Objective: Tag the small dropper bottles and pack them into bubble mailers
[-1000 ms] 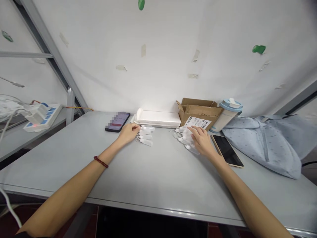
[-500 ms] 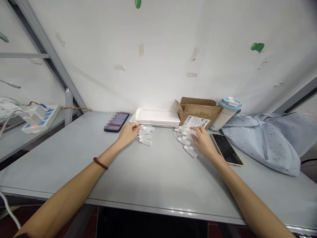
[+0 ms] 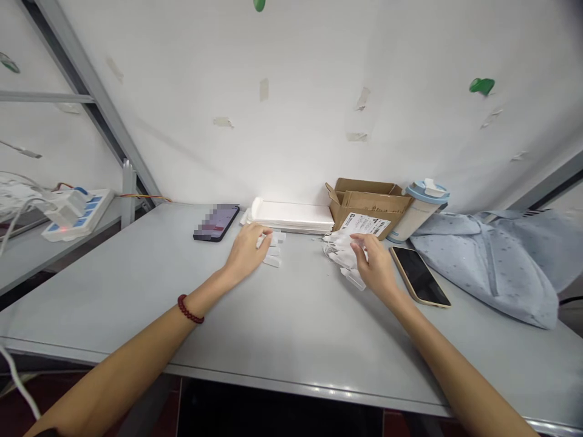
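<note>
My left hand (image 3: 246, 250), wearing a dark red bead bracelet (image 3: 190, 309), is over a short column of small white tag-like pieces (image 3: 274, 251) and hides part of them. Its thumb and forefinger are apart, with nothing visible between them. My right hand (image 3: 376, 262) hovers at the right side of a larger bunch of similar white pieces (image 3: 345, 258) with thin strings. A gap shows between its thumb and forefinger, and it holds nothing that I can see. Whether either hand touches the pieces, I cannot tell.
A stack of flat white boxes (image 3: 291, 213) lies by the wall. Right of it are an open cardboard box (image 3: 371, 206), a blue-lidded cup (image 3: 416, 212), a phone (image 3: 421, 276) and a light blue cloth bag (image 3: 483, 261). Another phone (image 3: 217, 221) and a power strip (image 3: 88, 215) are leftward.
My left hand has shifted slightly right over its column, and its thumb has parted from the forefinger. The right hand stays nearly in place. The whole view has shifted slightly.
</note>
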A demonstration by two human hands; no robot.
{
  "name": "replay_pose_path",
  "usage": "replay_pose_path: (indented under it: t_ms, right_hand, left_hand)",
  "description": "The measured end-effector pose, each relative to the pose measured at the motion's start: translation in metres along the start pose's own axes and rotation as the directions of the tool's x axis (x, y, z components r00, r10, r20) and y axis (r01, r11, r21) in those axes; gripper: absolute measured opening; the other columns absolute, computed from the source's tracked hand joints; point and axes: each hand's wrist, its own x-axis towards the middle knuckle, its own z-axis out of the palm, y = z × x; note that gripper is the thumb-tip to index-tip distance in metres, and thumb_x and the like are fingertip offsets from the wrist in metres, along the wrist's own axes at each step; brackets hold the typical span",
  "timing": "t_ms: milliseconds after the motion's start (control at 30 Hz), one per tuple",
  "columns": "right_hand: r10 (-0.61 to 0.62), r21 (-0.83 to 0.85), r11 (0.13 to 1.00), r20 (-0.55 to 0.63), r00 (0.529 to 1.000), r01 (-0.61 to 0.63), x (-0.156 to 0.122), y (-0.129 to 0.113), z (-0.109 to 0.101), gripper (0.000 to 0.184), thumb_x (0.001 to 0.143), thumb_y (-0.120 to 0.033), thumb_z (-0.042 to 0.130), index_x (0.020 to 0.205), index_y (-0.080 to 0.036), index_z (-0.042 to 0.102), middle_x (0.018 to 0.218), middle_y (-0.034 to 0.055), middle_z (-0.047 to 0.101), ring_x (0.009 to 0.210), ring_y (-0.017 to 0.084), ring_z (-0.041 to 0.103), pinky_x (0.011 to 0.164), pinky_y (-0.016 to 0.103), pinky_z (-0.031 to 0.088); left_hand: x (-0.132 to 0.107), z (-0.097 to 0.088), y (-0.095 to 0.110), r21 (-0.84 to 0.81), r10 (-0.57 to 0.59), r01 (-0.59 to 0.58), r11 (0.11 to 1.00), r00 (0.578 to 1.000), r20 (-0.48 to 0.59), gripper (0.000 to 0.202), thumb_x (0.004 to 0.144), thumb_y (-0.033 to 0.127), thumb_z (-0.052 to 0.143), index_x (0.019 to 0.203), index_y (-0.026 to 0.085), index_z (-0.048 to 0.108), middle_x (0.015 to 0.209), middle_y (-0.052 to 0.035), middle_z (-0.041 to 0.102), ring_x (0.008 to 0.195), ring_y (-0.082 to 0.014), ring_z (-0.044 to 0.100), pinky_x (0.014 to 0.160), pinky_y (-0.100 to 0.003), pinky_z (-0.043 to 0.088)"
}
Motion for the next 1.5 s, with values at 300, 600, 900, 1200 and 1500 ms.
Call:
replay_pose_path:
  t_ms: [300,600,900,1200,1500]
  right_hand:
    - [-0.005,0.131,0.991,0.130,0.991,-0.012,-0.014,-0.042,0.001,0.026,0.091,-0.037,0.039,0.092,-0.019,0.058,0.081,0.0058,0.066,0.072,0.019,0.061,0.063,0.030,0.045]
    - [-0.034,0.164,0.986,0.154,0.987,0.008,-0.017,-0.048,0.000,0.024,0.091,-0.034,0.040,0.089,-0.018,0.059,0.079,0.0051,0.067,0.071,0.018,0.060,0.064,0.029,0.045]
    - [-0.023,0.199,0.980,0.183,0.983,-0.014,-0.018,-0.052,-0.001,0.023,0.091,-0.032,0.041,0.088,-0.018,0.058,0.076,0.0040,0.066,0.068,0.016,0.059,0.064,0.028,0.043]
    - [0.008,0.246,0.967,0.223,0.975,-0.064,-0.018,-0.053,-0.002,0.023,0.091,-0.032,0.041,0.086,-0.018,0.058,0.075,0.0036,0.065,0.068,0.016,0.059,0.064,0.027,0.043]
    - [0.013,0.248,0.966,0.231,0.973,-0.072,-0.018,-0.053,-0.003,0.024,0.091,-0.034,0.040,0.086,-0.019,0.058,0.074,0.0037,0.065,0.067,0.016,0.059,0.063,0.027,0.043]
  left_hand:
    - [-0.027,0.009,0.040,-0.259,0.208,-0.116,0.959,0.908,0.364,0.023,0.083,0.028,0.053,0.101,0.015,0.062,0.092,-0.0058,0.066,0.089,-0.0178,0.058,0.078,-0.029,0.044]
    - [-0.027,0.010,0.039,-0.266,0.171,-0.048,0.963,0.872,0.459,0.018,0.084,0.025,0.051,0.089,0.015,0.066,0.082,-0.0043,0.067,0.074,-0.0150,0.059,0.070,-0.024,0.043]
    - [-0.027,0.009,0.042,-0.305,0.091,0.074,0.950,0.866,0.491,0.017,0.081,0.023,0.050,0.078,0.016,0.065,0.073,-0.0011,0.066,0.064,-0.0121,0.054,0.059,-0.022,0.039]
    - [-0.025,0.007,0.043,-0.369,0.005,0.219,0.903,0.854,0.520,0.020,0.081,0.031,0.050,0.078,0.016,0.064,0.075,-0.0008,0.066,0.067,-0.0129,0.055,0.061,-0.023,0.039]
    - [-0.026,0.007,0.043,-0.381,0.000,0.236,0.894,0.851,0.526,0.021,0.081,0.032,0.049,0.078,0.017,0.063,0.077,-0.0014,0.065,0.068,-0.0136,0.054,0.061,-0.024,0.039]
